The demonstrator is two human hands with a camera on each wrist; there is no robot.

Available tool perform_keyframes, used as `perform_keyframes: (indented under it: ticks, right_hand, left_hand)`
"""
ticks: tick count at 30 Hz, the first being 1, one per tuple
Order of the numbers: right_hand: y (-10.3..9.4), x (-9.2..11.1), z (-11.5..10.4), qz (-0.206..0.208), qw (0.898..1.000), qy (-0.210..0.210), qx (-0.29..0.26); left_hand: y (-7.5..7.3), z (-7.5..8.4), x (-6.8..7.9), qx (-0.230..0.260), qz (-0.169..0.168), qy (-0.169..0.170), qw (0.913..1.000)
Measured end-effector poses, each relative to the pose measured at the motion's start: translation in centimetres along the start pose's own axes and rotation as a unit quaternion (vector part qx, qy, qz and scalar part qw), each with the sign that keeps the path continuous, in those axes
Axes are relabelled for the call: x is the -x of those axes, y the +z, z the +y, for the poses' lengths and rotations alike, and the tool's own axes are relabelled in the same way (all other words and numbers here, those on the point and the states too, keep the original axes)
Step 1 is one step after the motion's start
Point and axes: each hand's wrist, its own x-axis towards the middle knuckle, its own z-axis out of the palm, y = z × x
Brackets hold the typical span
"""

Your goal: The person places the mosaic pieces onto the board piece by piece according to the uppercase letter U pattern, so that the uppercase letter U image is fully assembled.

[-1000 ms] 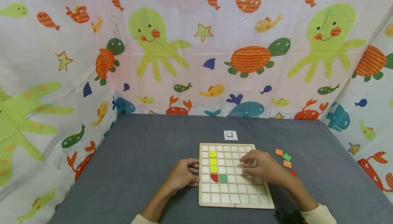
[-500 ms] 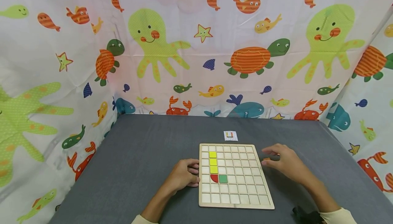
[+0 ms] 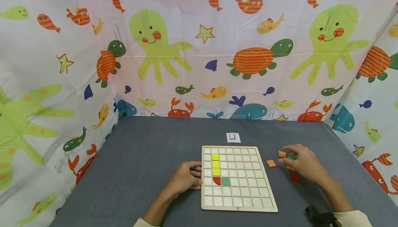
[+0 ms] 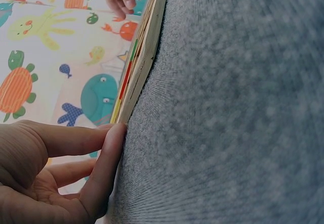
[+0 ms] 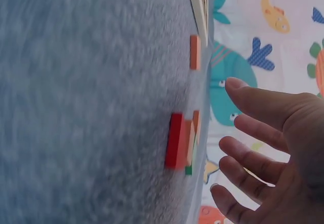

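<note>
My left hand (image 3: 185,176) holds the left edge of a wooden grid board (image 3: 239,209); in the left wrist view thumb and finger meet at the rim. Set in its cells are several yellow squares (image 3: 216,164), a red quarter-round tile (image 3: 217,180) and a green square (image 3: 225,181). Over a loose cluster right of the board hovers my right hand (image 3: 306,163), fingers spread and nothing between them. Beneath it lie an orange tile (image 3: 282,154), a partly covered green tile (image 3: 290,158), another orange tile (image 3: 290,168) and a red block (image 5: 175,140).
A single orange tile (image 3: 271,163) lies between board and cluster. Behind the board is a small card (image 3: 233,137) printed with a coloured pattern on a grid. A grey cloth (image 3: 155,140) covers the table, and a sea-animal curtain (image 3: 186,47) stands around it.
My right hand has moved right, from above the board to the loose tiles. The orange tile beside the board, partly hidden before, now shows fully. My left hand has stayed put.
</note>
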Motion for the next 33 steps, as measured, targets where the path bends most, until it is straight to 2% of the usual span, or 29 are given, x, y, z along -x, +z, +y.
perform_keyframes:
  ticks: [7, 14, 33]
  right_hand:
    - [0.0, -0.4, 1.5, -0.015, 1.000, 0.014, 0.012]
    - [-0.1, -0.6, 2.0, -0.035, 0.999, 0.036, 0.008]
    - [-0.8, -0.6, 2.8, -0.061, 0.998, 0.024, 0.000]
  left_hand:
    - [0.0, -0.1, 0.0, 0.000, -0.001, 0.002, 1.0000]
    - [0.0, -0.1, -0.1, 0.001, -0.001, 0.002, 1.0000]
    - [0.0, 0.0, -0.1, -0.002, 0.001, 0.000, 1.0000]
